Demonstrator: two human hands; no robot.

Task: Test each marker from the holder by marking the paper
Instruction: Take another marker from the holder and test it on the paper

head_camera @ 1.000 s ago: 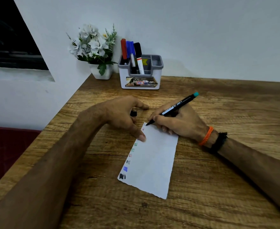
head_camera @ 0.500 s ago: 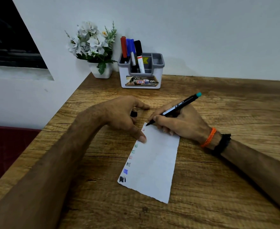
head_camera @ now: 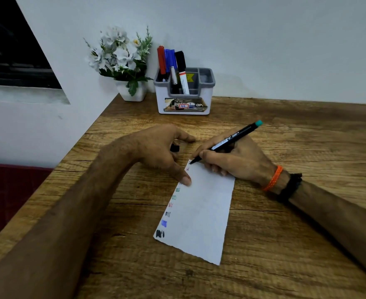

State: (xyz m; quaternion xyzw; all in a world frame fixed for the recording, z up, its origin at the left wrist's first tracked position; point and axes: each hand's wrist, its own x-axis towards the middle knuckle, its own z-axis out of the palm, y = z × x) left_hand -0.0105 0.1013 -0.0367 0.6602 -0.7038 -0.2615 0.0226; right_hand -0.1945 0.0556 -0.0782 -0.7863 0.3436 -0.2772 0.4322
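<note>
A white paper strip (head_camera: 201, 216) lies on the wooden table (head_camera: 285, 244), with several coloured test marks down its left edge. My right hand (head_camera: 233, 162) grips a thin black marker with a teal end (head_camera: 231, 140); its tip touches the paper's top left corner. My left hand (head_camera: 158, 152) pins the paper's left edge with the thumb and holds a small black cap (head_camera: 174, 148) in its curled fingers. The white and grey holder (head_camera: 184, 91) stands at the back with red, blue and black markers (head_camera: 173, 65) upright in it.
A white pot of artificial white flowers (head_camera: 123, 65) stands left of the holder against the wall. The table's left edge runs diagonally, with a dark red surface (head_camera: 11, 190) below it. An orange band and a black band circle my right wrist.
Both hands keep their pose on the paper; the marker tip stays at the top left corner. Only the view shifts slightly.
</note>
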